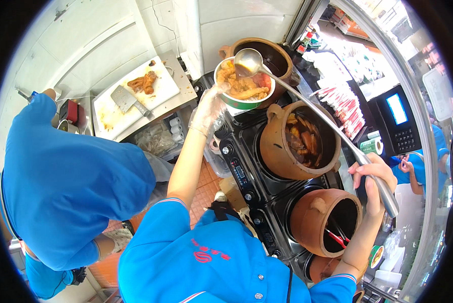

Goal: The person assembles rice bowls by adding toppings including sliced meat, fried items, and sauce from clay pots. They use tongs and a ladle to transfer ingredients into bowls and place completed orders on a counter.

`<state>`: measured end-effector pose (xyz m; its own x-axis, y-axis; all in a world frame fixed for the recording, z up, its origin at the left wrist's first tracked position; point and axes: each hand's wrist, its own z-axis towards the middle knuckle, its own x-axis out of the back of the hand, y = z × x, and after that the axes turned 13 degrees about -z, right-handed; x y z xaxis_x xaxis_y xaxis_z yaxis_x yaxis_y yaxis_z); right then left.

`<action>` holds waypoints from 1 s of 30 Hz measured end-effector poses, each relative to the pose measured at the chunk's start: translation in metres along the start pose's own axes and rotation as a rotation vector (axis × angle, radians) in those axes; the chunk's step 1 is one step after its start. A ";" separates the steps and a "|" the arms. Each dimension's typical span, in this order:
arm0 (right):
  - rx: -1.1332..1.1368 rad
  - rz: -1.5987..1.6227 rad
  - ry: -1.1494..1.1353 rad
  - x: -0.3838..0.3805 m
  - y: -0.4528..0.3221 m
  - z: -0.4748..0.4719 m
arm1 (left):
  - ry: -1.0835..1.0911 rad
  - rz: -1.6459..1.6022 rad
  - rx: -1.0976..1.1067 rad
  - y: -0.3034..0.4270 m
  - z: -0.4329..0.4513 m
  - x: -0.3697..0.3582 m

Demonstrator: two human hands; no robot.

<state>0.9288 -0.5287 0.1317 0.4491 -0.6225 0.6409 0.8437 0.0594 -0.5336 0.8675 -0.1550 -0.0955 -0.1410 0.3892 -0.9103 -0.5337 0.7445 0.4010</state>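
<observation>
My left hand, in a clear plastic glove, holds a green-and-white paper bowl by its near left rim. Fried food pieces and something red fill the bowl. The long steel handle of a soup ladle lies in the grip of my bare right hand. Brown liquid shows in the ladle's tilted cup, which is over the bowl's far edge. Behind the bowl stands a clay pot with dark contents. Nearer to me, another clay pot contains brown broth with food pieces.
The pots stand on black induction cookers; red-handled tongs lean inside a third pot. At left, a co-worker in blue bends near a cutting board with a cleaver. Wrapped chopsticks and a keypad terminal lie right.
</observation>
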 end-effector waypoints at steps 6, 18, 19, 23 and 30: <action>-0.053 -0.122 -0.083 0.008 -0.017 -0.015 | 0.034 0.012 0.002 0.001 0.015 0.006; -0.013 -0.332 -0.102 -0.010 -0.013 -0.026 | 0.025 -0.071 0.025 -0.001 0.014 0.022; -0.027 -0.209 -0.051 -0.012 -0.001 -0.021 | 0.040 -0.062 0.031 0.000 0.014 0.021; -0.259 0.329 0.264 -0.024 0.047 -0.008 | 0.034 -0.094 0.046 0.002 -0.001 0.019; -0.341 0.090 0.079 -0.057 0.138 0.044 | 0.085 -0.034 0.099 0.024 -0.042 0.015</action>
<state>1.0330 -0.4504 0.0456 0.4815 -0.6861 0.5454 0.6492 -0.1389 -0.7478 0.8181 -0.1540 -0.1042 -0.1964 0.3189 -0.9272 -0.4551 0.8079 0.3743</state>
